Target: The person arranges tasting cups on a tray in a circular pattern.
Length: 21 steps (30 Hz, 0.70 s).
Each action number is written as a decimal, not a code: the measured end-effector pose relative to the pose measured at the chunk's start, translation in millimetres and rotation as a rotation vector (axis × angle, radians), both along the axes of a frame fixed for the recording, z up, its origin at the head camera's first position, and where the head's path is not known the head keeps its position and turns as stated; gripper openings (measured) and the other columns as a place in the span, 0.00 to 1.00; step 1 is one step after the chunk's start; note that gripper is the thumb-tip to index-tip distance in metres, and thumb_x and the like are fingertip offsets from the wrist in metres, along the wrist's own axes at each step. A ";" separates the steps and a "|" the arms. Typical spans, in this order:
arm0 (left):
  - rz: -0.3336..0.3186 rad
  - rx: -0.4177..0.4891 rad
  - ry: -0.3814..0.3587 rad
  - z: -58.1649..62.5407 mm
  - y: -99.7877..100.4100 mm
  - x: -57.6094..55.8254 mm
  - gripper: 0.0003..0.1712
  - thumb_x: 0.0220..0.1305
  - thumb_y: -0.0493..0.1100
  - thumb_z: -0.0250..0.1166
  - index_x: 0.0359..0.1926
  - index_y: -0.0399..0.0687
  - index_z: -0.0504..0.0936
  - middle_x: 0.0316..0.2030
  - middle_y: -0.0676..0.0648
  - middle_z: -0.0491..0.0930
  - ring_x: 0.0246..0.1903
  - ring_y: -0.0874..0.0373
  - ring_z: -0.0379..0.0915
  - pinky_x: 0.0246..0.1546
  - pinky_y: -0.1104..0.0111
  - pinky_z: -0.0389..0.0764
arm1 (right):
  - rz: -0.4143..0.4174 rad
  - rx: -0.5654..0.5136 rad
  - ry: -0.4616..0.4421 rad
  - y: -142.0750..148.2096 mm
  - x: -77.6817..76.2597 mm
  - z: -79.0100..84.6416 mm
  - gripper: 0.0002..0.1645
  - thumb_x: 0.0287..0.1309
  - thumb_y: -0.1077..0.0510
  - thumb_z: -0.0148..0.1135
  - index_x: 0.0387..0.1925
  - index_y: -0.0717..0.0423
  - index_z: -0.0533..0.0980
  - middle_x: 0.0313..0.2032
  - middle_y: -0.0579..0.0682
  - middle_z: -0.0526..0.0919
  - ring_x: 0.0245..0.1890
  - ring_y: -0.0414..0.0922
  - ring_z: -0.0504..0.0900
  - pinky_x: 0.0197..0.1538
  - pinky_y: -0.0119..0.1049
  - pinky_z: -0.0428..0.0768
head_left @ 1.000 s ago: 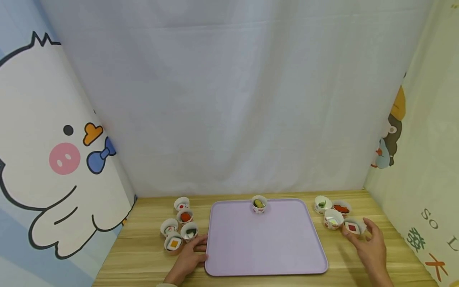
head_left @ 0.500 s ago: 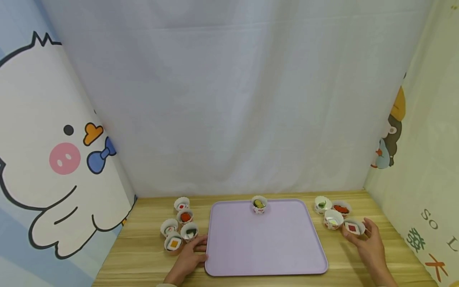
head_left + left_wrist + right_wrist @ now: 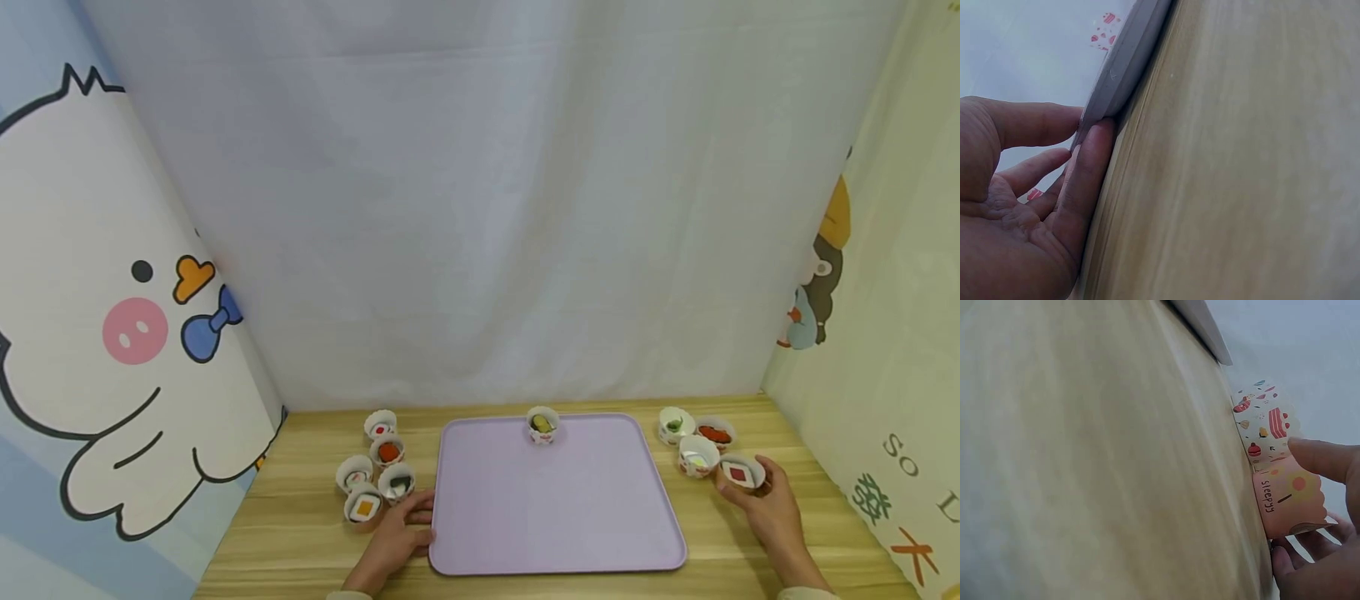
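Observation:
My right hand [image 3: 774,510] grips a pink paper baking cup [image 3: 1291,497], thumb on one side and fingers on the other. A white square with a dark red centre lies inside this cup, as the head view shows. The cup stands on the table beside other cups. My left hand [image 3: 393,533] rests at the left edge of a lilac tray [image 3: 555,508], fingers fairly straight, with the fingertips touching the tray's rim [image 3: 1119,78]. One paper cup [image 3: 542,427] with a yellow-green piece in it stands at the tray's far edge.
Left of the tray several paper cups cluster, including one with an orange square [image 3: 365,507] and one with a red filling [image 3: 388,452]. At right stand cups with red [image 3: 715,433], green [image 3: 675,426] and pale yellow [image 3: 698,458] contents. A cloth [image 3: 480,250] hangs behind the table.
The fingers of my right hand have drawn in closer around the pink cup. The right sleeve now shows at the bottom edge. My left hand and the tray stay put.

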<state>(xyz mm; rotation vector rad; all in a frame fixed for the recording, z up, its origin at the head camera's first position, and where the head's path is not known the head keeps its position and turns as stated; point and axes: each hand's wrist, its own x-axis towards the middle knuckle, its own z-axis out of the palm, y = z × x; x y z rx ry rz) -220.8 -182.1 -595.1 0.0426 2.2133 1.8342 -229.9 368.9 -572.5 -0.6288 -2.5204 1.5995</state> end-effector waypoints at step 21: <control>0.003 -0.016 0.014 -3.6 0.0 -0.8 0.39 0.53 0.27 0.63 0.68 0.33 0.66 0.56 0.32 0.72 0.46 0.53 0.73 0.32 0.60 0.84 | -0.094 0.091 -0.040 -3.4 1.3 5.7 0.54 0.53 0.41 0.71 0.70 0.65 0.57 0.66 0.69 0.66 0.61 0.60 0.67 0.53 0.41 0.67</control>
